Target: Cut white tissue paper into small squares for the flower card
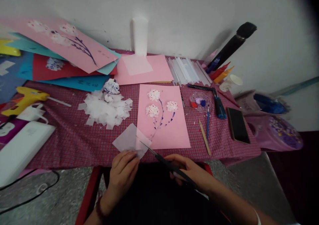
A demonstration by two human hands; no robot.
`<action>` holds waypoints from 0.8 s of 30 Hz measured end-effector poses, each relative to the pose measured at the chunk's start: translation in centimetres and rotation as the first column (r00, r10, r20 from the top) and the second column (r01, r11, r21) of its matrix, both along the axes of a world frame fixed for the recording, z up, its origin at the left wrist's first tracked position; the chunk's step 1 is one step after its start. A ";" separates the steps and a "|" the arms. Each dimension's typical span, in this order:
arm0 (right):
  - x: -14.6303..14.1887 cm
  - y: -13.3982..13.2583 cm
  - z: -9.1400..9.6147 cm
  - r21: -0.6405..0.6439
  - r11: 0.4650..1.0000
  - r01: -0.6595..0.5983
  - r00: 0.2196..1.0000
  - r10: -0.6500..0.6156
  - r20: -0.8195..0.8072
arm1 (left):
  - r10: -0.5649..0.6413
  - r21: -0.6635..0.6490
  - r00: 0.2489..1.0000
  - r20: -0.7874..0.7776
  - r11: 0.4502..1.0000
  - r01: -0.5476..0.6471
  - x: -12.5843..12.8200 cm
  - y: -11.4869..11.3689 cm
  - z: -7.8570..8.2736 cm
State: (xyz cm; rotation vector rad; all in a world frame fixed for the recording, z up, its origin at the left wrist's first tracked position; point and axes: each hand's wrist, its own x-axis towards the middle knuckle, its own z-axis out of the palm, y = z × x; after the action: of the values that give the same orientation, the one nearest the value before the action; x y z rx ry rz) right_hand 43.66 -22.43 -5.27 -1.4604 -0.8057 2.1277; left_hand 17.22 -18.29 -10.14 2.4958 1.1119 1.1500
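Observation:
Near the table's front edge my left hand (124, 168) is closed on the lower edge of a thin white tissue paper sheet (126, 137). My right hand (188, 171) grips black-handled scissors (171, 167), whose blades reach left over the sheet's right part. Partly under the sheet lies a pink card (171, 132) with three white paper flowers speckled red and painted dark blue stems. To its left is a heap of small white paper pieces (106, 108), with a crumpled, blue-stained paper ball (111, 86) at the top. My right fingertips are partly hidden behind the scissors.
Finished-looking flower cards (87, 49) lean at the back left. A yellow glue gun (27, 100) and a white power bank (25, 152) lie left. On the right are glue sticks (188, 70), a paint palette (199, 102), a wooden stick (204, 138), a utility knife (219, 107) and a phone (238, 125).

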 end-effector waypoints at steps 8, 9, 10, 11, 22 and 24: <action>0.0 -0.2 0.7 -0.002 1.000 0.008 1.000 -0.008 0.002 | -0.004 0.006 0.999 0.048 1.000 0.004 0.1 -0.3 -0.5; 0.1 -0.2 0.7 -0.008 1.000 0.007 1.000 -0.007 0.002 | -0.002 0.010 0.999 0.048 1.000 0.002 0.2 -0.4 -0.6; 0.1 -0.2 0.7 -0.009 1.000 0.004 1.000 -0.004 0.002 | 0.001 0.012 0.999 0.047 1.000 -0.001 0.2 -0.4 -0.6; 0.1 -0.2 0.7 -0.006 1.000 0.001 1.000 -0.001 0.004 | 0.005 0.011 0.999 0.047 1.000 -0.006 0.2 -0.4 -0.6; 0.1 -0.5 0.0 0.021 1.000 -0.023 0.998 0.022 0.056 | 0.031 -0.041 0.997 0.073 0.999 -0.028 0.4 -0.3 -0.8; 0.2 -0.7 -0.2 0.038 0.998 -0.042 0.998 0.040 0.053 | 0.035 -0.055 0.996 0.083 0.998 -0.031 0.4 -0.3 -0.8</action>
State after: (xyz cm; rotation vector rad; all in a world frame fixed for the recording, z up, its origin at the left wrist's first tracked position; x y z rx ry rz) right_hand 43.88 -23.11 -5.43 -1.4971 -0.8986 2.0997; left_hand 17.59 -18.63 -10.89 2.3741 1.1500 1.2052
